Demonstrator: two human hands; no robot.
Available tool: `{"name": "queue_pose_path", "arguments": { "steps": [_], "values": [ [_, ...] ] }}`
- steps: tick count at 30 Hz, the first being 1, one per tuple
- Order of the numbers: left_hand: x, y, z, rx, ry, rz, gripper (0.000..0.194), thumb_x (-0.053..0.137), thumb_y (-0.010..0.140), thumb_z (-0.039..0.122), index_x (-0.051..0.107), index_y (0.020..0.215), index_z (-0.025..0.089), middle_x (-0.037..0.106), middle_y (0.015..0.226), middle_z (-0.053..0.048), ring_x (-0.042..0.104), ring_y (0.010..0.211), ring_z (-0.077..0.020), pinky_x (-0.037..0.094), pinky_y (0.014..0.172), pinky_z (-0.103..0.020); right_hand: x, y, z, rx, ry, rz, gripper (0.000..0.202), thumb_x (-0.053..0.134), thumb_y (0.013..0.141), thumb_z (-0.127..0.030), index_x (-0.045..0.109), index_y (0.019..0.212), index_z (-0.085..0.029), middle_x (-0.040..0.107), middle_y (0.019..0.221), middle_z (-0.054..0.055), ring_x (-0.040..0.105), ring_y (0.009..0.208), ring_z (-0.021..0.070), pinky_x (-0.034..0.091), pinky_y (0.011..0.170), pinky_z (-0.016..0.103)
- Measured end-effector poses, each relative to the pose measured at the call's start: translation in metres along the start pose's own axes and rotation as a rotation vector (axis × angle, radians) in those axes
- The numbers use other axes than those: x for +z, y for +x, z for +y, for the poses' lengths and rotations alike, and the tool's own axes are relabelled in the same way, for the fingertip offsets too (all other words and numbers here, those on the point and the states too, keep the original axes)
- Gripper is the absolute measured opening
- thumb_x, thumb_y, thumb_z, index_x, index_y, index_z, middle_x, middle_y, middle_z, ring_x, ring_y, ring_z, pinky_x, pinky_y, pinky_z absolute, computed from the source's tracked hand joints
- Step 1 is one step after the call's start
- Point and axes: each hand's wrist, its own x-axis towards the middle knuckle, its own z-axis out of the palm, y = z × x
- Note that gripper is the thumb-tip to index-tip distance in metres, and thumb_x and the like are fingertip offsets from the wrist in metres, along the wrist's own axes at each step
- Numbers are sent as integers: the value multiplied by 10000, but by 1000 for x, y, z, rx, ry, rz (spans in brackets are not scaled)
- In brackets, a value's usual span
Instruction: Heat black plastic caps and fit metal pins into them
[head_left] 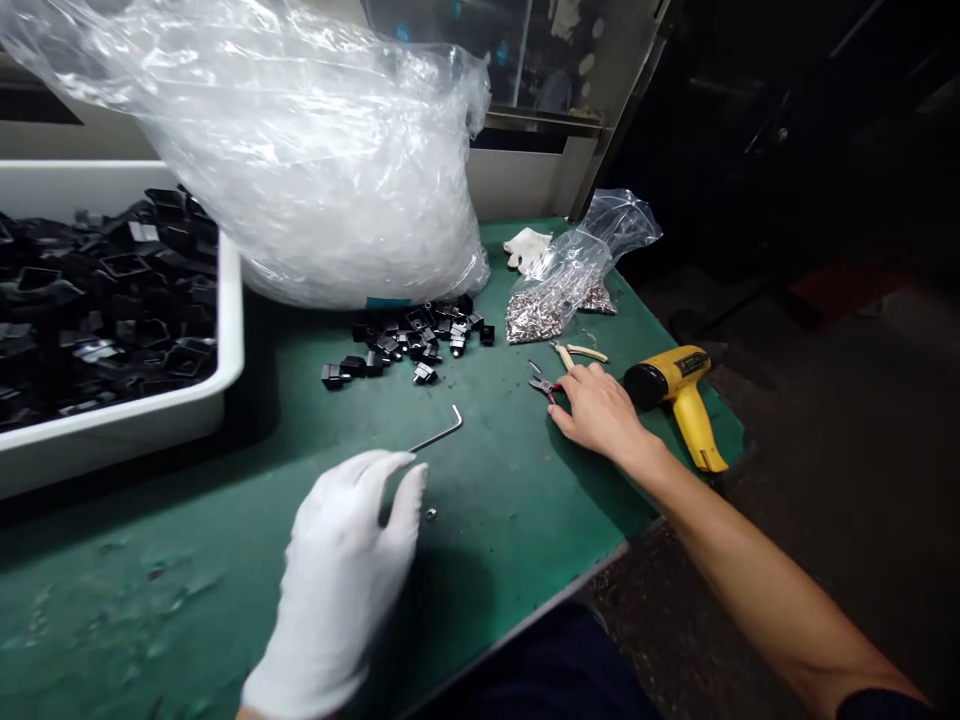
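Observation:
My left hand (345, 560), in a white glove, is over the bench with thumb and forefinger bent and a gap between them. A bent hex key (442, 434) runs behind its fingertips; its far end is hidden, and the thumb is apart from it. Close to the thumb lies a small metal nut-like piece (430, 514). My bare right hand (600, 410) reaches to small red-handled side cutters (541, 384), thumb and forefinger about the handles. Cream-handled pliers (586, 353) lie just beyond those fingers.
A yellow heat gun (686, 395) lies right of my right hand, near the green bench's (495, 570) edge. Bags of small metal parts (536, 315), loose black plastic pieces (420, 335) and a big clear bag (322, 170) sit behind. At left stands a white bin (231, 320) of black parts.

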Motion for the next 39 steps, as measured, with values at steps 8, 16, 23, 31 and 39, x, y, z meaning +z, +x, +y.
{"name": "queue_pose_path", "arguments": {
  "steps": [8, 16, 23, 31, 39],
  "values": [
    [-2, -84, 47, -251, -463, -177, 200, 604, 925, 413, 678, 1051, 276, 718, 1092, -61, 677, 994, -253, 529, 960, -400, -16, -7, -17, -80, 168, -77, 157, 570, 887, -239, 641, 1005, -164, 666, 1020, 132, 623, 917, 271, 468, 846, 383],
    [-8, -105, 56, -723, -930, -386, 523, 626, 901, 496, 539, 1352, 244, 602, 1374, -126, 599, 1227, -305, 461, 1076, -510, -21, -98, -86, -46, 1465, -418, 296, 523, 976, -397, 629, 1156, -187, 646, 889, 39, 576, 714, 146, 498, 667, 275],
    [-34, -130, 51, -998, -1732, -669, 661, 419, 901, 744, 657, 665, 174, 690, 1173, -166, 651, 1090, -324, 550, 949, -521, 19, -139, -154, 147, 2078, -520, 315, 516, 975, -321, 741, 1106, -143, 746, 987, 86, 638, 826, 153, 509, 810, 275],
    [-52, -142, 57, -1137, -1446, -544, 607, 354, 914, 746, 655, 721, 256, 704, 1163, -102, 579, 1216, -315, 516, 999, -559, 35, -148, -162, -179, 1523, -224, 290, 452, 1029, -270, 714, 1091, -162, 710, 1059, 92, 643, 1024, 207, 501, 950, 362],
    [-63, -121, 54, -1106, -1087, -515, 543, 435, 912, 669, 585, 629, 231, 718, 1042, -109, 617, 1131, -340, 519, 970, -532, 36, -146, -151, -262, 1332, 1, 258, 528, 991, -192, 669, 1188, -103, 710, 1110, 130, 646, 1062, 213, 523, 967, 366]
  ]
}}
